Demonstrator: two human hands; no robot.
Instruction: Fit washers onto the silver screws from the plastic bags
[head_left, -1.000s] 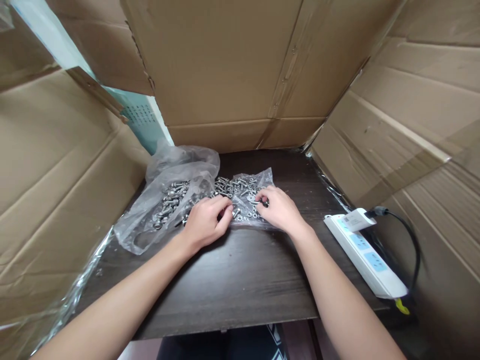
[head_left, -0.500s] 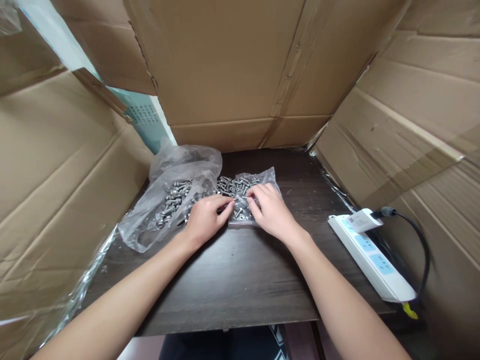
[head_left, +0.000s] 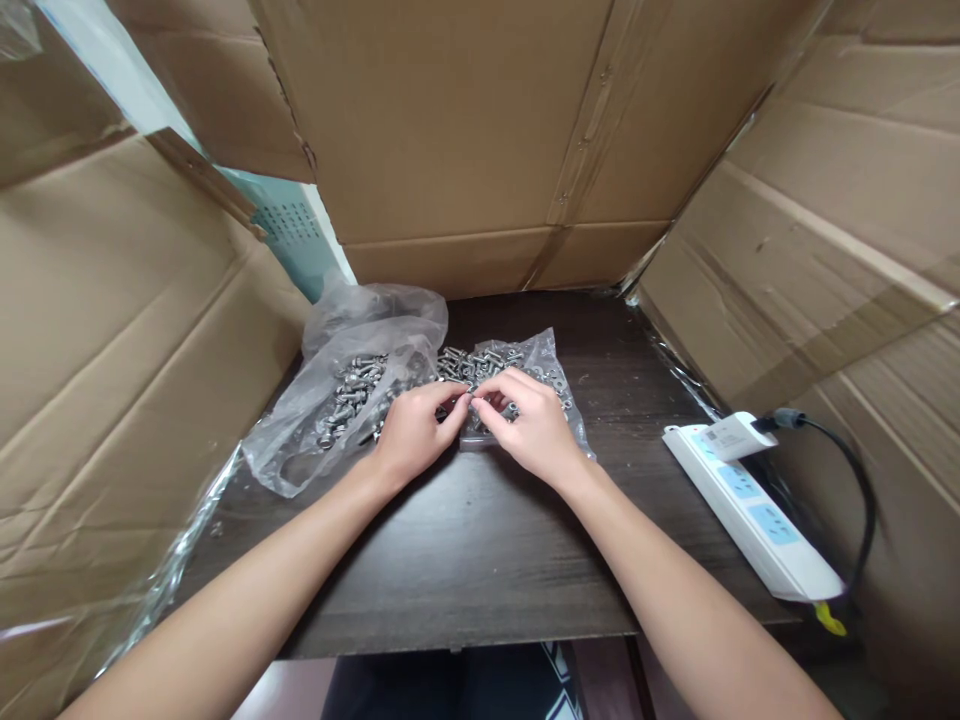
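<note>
My left hand and my right hand meet fingertip to fingertip over a small clear bag of metal screws and washers on the dark wooden table. Both hands pinch with fingers pressed together on a small metal part between them; I cannot make out which part. To the left lies a bigger crumpled clear plastic bag with several silver bolts spilling from it.
Brown cardboard walls stand behind, at the left and at the right. A white power strip with a black cable lies at the table's right edge.
My right hand has moved left from the small bag's right side to meet my left hand. The fingertips now touch above the screws.
</note>
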